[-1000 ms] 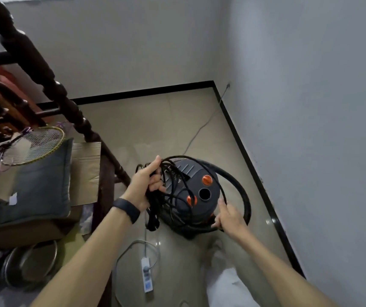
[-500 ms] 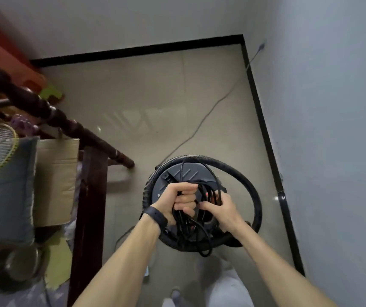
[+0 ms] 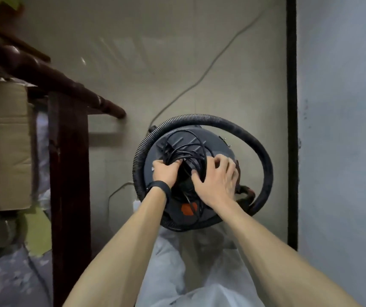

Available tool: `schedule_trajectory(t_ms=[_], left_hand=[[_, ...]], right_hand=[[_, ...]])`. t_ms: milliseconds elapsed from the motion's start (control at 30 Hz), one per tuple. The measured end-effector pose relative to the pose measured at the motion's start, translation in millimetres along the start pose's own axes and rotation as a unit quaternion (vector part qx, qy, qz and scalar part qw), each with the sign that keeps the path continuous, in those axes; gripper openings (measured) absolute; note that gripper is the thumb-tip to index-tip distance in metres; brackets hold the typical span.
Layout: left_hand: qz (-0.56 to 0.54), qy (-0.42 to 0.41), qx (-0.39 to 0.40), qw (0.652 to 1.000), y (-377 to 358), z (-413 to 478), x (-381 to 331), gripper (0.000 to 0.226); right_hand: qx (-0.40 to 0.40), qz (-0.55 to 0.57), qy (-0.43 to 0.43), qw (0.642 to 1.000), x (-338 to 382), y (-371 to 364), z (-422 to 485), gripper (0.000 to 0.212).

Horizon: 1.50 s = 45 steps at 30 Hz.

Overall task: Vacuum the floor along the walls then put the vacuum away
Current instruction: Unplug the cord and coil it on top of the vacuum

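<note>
Cardboard box (image 3: 2, 147) stands left. The left hand (image 3: 165, 171) grips the cord (image 3: 188, 151), lifted a second ago, now down on the vacuum (image 3: 219, 142) by the wall (image 3: 343, 129); the right hand (image 3: 216, 181) presses it, fingers (image 3: 222, 159) spread. Storing seems near.

No text or label can be read anywhere.
</note>
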<state>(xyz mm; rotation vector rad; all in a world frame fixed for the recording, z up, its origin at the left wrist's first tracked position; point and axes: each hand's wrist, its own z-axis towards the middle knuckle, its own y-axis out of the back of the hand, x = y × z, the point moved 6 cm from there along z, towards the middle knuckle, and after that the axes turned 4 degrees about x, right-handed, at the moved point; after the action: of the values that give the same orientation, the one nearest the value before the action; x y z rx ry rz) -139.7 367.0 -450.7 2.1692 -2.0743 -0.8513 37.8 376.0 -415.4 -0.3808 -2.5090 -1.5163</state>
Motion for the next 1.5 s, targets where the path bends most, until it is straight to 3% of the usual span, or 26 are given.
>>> schedule_trajectory(t_ms=[133,267,333,400,467,567,667,733,800,900,1000,1167,1500], left_hand=[[-0.066,-0.020,0.125,0.990,-3,17,-5,0.053],[-0.132,-0.005,0.217,0.967,13,28,-7,0.023],[-0.160,0.012,0.218,0.963,29,36,-6,0.023],[-0.185,0.008,0.233,0.955,40,42,-9,0.028],[-0.184,0.000,0.251,0.950,44,43,-12,0.025],[-0.043,-0.058,0.212,0.975,47,45,-13,0.034],[0.160,-0.173,0.076,0.969,54,41,-17,0.044],[0.215,-0.222,-0.014,0.951,62,33,-17,0.057],[0.214,-0.208,-0.057,0.953,70,31,-8,0.075],[0.164,-0.082,0.018,0.983,66,35,20,0.101],[0.130,-0.003,0.075,0.989,56,39,33,0.113],[0.206,0.028,0.079,0.975,53,49,19,0.128],[0.214,0.029,0.022,0.976,59,44,6,0.111]], right_hand=[[-0.025,-0.012,0.031,0.999,15,-2,-3,0.077],[0.129,0.006,0.054,0.990,51,-19,22,0.106],[0.181,-0.025,0.062,0.981,66,-26,34,0.113],[0.216,-0.030,0.043,0.975,74,-31,46,0.098],[0.204,-0.011,0.012,0.979,74,-32,53,0.062],[0.199,-0.007,-0.014,0.980,76,-32,56,0.054],[0.219,0.013,-0.047,0.975,76,-31,58,0.055],[0.224,0.023,-0.056,0.973,76,-30,58,0.056],[0.224,0.024,-0.062,0.972,76,-33,58,0.057],[0.211,0.033,-0.072,0.974,75,-34,57,0.056],[0.232,0.056,-0.078,0.968,75,-33,60,0.060],[0.243,0.065,-0.066,0.966,74,-36,65,0.059],[0.267,0.060,-0.041,0.961,77,-38,73,0.052]])
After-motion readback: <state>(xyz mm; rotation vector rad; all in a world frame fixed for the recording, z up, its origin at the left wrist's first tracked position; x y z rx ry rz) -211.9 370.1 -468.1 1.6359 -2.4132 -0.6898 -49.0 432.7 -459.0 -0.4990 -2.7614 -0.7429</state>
